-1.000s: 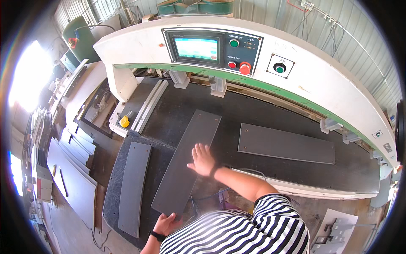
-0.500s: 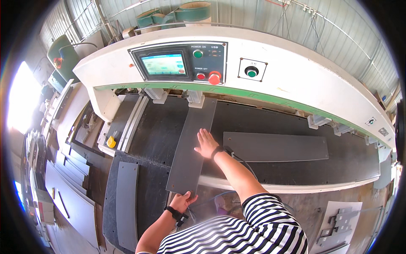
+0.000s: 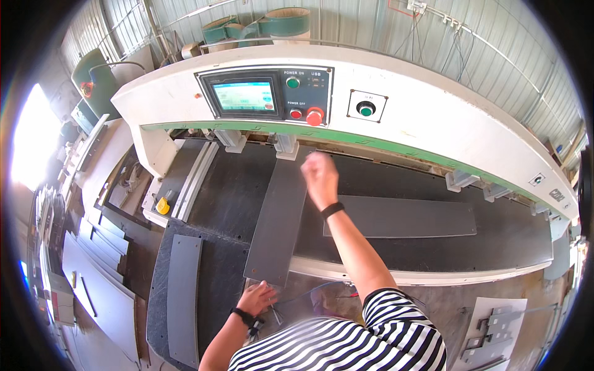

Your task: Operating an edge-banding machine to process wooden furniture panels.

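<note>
While the middle gray panel [image 3: 276, 222] lies flat, hands [image 3: 255, 299] [image 3: 321, 178] are near.

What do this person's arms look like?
The right arm has a short black-and-white striped sleeve and a slim dark band at the wrist. The left arm has a bulkier black wristband; below the elbow, both are sleeveless.

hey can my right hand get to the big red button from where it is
Probably yes: your right hand is raised below the big red button in this view, and nothing visible blocks the way, though depth is unclear.
</note>
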Motion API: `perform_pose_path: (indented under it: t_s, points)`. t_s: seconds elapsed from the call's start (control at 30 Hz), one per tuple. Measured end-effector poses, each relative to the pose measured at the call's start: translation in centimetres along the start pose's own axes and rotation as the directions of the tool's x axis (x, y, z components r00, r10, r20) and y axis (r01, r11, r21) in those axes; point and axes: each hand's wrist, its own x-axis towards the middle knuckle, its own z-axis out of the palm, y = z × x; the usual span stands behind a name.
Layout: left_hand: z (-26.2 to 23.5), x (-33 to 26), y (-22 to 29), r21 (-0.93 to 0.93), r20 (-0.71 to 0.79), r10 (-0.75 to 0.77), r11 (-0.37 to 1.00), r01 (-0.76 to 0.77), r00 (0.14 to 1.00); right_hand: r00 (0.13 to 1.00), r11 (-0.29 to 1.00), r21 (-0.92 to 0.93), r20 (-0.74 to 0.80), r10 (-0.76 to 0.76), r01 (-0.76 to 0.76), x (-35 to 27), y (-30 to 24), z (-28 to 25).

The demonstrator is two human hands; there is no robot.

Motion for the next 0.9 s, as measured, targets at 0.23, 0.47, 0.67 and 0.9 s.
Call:
perform_pose_path:
  t_s: [0.23,0.47,0.67,0.9]
  points:
    - [-5.7,-7.7,-0.8,-0.119,0.014,0.160,0.980,-0.157,0.987,0.892,0.962,-0.271,-0.433,-0.126,0.004,11.9,-4.2,-10.6]
    - [-11.6,-14.2,-4.2,-0.085,-0.388,0.408,0.877,-0.473,0.826,0.919,0.944,-0.321,-0.347,-0.189,0.073,13.4,-1.3,-10.8]
    - [-25.4,-19.5,-10.8,0.671,-0.724,0.686,0.675,-0.306,-0.073,0.972,0.992,0.031,-0.200,0.124,-0.120,6.5,-3.6,-8.6]
    - [-37.9,-27.9,-17.7,0.037,-0.940,0.085,0.988,-0.150,0.330,0.730,0.905,0.029,0.602,0.324,-0.425,-12.7,-7.4,-0.9]
